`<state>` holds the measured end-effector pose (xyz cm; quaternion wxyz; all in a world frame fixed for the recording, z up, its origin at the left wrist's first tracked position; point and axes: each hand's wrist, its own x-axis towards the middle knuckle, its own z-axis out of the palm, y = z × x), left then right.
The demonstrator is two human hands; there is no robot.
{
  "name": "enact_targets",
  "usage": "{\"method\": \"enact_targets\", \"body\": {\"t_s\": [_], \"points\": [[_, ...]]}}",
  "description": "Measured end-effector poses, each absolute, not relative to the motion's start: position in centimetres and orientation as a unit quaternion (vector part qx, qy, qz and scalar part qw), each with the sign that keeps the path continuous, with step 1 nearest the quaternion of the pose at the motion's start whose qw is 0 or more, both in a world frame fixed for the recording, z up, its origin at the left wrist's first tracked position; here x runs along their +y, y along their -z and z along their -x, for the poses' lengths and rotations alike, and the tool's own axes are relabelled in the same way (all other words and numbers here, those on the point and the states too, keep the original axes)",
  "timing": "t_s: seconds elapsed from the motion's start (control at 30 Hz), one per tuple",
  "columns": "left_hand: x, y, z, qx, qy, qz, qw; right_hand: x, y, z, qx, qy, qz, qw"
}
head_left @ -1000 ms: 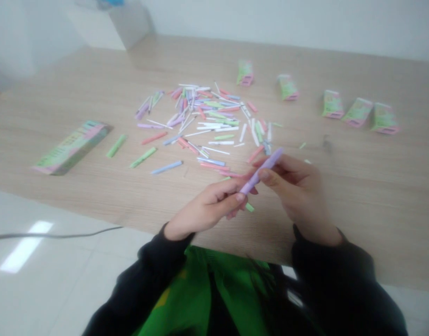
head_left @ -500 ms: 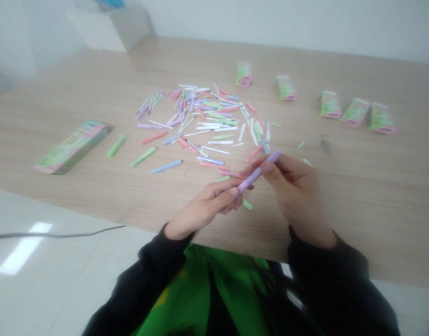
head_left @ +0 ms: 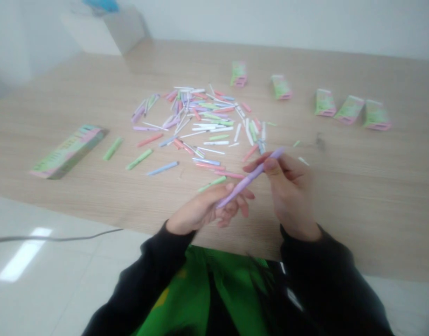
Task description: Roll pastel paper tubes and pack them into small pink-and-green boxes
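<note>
A purple pen (head_left: 249,177) is held slantwise over the front of the table, its upper end toward the right. My right hand (head_left: 291,191) pinches that upper end between thumb and fingers. The lower end lies across my left hand (head_left: 200,207), whose fingers curl loosely under it. Just beyond my left hand, a green pen (head_left: 214,183) and a red pen (head_left: 231,175) lie on the table. Farther back spreads a heap of loose pens, caps and thin white sticks (head_left: 211,126) in several colours.
A long green-and-pink box (head_left: 69,151) lies at the left, near green pieces (head_left: 139,159) and a blue pen (head_left: 162,168). Several small green-and-pink boxes (head_left: 325,102) stand at the back right. A white box (head_left: 106,32) is at the far left corner.
More of the purple pen's lower end now shows, reaching farther down across my left hand, whose fingers have loosened. My right hand still pinches the upper end. The view has shifted slightly.
</note>
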<state>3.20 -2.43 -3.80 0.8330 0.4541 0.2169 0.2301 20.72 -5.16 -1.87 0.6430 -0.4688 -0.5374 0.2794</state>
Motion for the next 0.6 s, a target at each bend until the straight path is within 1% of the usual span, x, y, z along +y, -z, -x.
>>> {"method": "enact_targets", "body": {"t_s": [0.07, 0.1, 0.17, 0.27, 0.37, 0.5, 0.6], "points": [[-2.1, 3.9, -2.7, 0.161, -0.153, -0.402, 0.888, -5.1, 2.0, -20.8, -0.537, -0.312, 0.448, 0.643], [-2.1, 3.9, -2.6, 0.155, -0.154, -0.389, 0.895, -5.1, 2.0, -20.7, -0.536, -0.328, 0.439, 0.642], [-2.2, 3.9, -2.7, 0.168, -0.2, -0.384, 0.886, -5.0, 2.0, -20.6, -0.534, -0.348, 0.423, 0.644], [-2.7, 3.8, -3.4, 0.203, -0.283, -0.417, 0.839, -5.1, 1.7, -20.2, -0.533, -0.349, 0.414, 0.649], [-3.2, 3.5, -4.2, 0.252, -0.341, -0.5, 0.755, -5.4, 1.6, -20.0, -0.523, -0.331, 0.441, 0.65], [-3.8, 3.2, -4.7, 0.353, -0.395, -0.625, 0.573, -5.7, 2.0, -19.8, -0.493, -0.34, 0.457, 0.657], [-4.2, 3.6, -4.9, 0.386, -0.421, -0.675, 0.467, -5.6, 2.4, -19.5, -0.479, -0.344, 0.468, 0.658]]}}
